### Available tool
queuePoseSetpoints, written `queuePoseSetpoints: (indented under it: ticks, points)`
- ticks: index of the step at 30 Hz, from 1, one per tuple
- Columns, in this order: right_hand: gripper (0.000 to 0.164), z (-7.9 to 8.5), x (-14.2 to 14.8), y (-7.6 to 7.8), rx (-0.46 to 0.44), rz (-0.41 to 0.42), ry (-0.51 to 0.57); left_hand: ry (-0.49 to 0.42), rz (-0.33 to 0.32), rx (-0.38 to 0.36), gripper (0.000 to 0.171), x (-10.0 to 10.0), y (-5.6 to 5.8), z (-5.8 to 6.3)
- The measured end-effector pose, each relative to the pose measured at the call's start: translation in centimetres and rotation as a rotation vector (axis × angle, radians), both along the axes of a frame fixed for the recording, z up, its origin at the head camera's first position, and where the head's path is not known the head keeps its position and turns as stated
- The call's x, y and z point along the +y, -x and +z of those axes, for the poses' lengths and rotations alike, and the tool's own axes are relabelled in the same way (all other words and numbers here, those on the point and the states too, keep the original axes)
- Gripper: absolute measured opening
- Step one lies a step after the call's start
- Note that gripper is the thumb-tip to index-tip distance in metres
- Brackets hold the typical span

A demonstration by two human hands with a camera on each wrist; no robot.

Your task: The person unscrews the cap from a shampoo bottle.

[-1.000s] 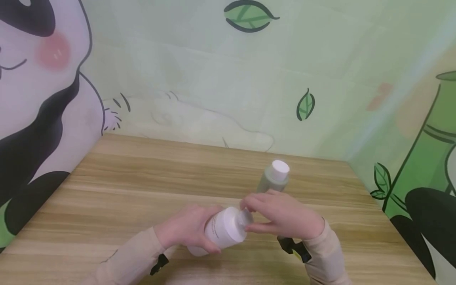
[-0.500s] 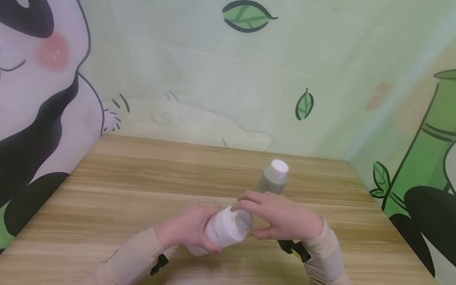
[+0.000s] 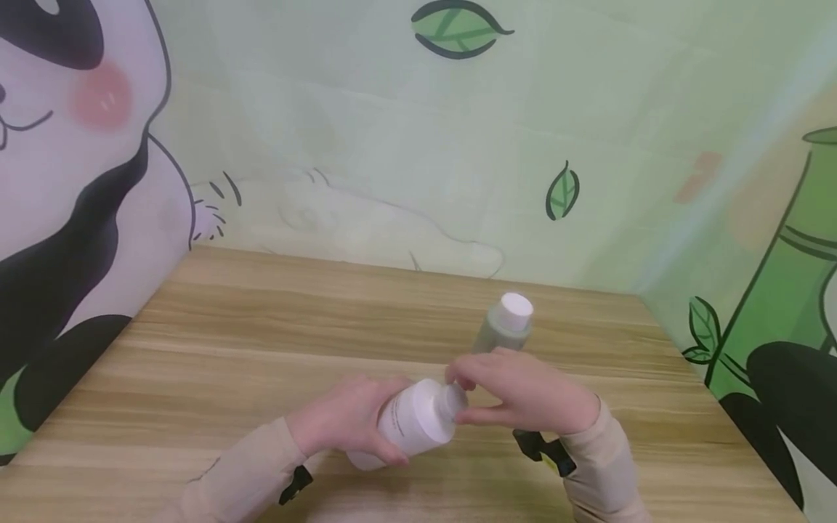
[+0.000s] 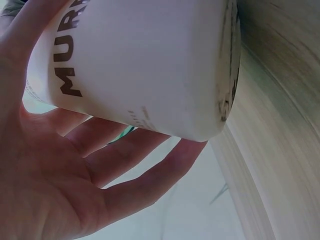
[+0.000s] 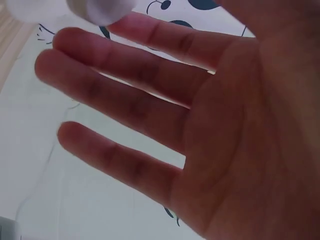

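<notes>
In the head view a white bottle (image 3: 413, 417) lies tilted over the near part of the table, its capped end toward the right. My left hand (image 3: 349, 418) grips its body, thumb on the near side. Dark lettering and the rounded base show in the left wrist view, where the fingers (image 4: 135, 150) lie along the bottle. My right hand (image 3: 530, 392) pinches the small cap (image 3: 453, 402) between thumb and index finger. Up close in the right wrist view, the index fingertip meets the cap (image 5: 107, 7) while the other fingers (image 5: 120, 105) stretch out away from it.
Just behind my right hand stands a grey-green bottle (image 3: 500, 333) with a white cap, its lower part hidden by the hand. The wooden table (image 3: 294, 305) ends at a wall cloth (image 3: 366, 145) printed with pandas, leaves and bamboo.
Half a second ago the right fingers reached further left over the cap and bottle shoulder; now they have drawn back right, pinching the cap. The left hand and bottle stay nearly still.
</notes>
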State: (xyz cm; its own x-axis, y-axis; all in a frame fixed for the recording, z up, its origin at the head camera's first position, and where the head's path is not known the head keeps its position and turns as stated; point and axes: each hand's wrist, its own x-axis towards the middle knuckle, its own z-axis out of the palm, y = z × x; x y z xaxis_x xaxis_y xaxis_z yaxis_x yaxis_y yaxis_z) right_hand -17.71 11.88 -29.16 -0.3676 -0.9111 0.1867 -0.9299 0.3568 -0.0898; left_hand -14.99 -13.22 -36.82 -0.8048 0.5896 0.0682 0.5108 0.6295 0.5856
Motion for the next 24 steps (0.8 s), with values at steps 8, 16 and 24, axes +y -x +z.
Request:
queuePoseSetpoints:
  ticks: [8,16,24]
  points:
    - [0.033,0.05,-0.14,-0.06,0.055,0.057,-0.021,-0.002,0.002,0.002,0.072,0.08,0.10,-0.02]
    - [0.050,0.31,-0.08,-0.19,0.099,0.122,-0.040,-0.011,0.004,-0.015,0.069,0.09,0.24,-0.06]
    - [0.062,0.48,0.12,-0.54,0.004,0.021,0.006,-0.040,-0.004,-0.017,0.067,0.10,0.25,-0.20]
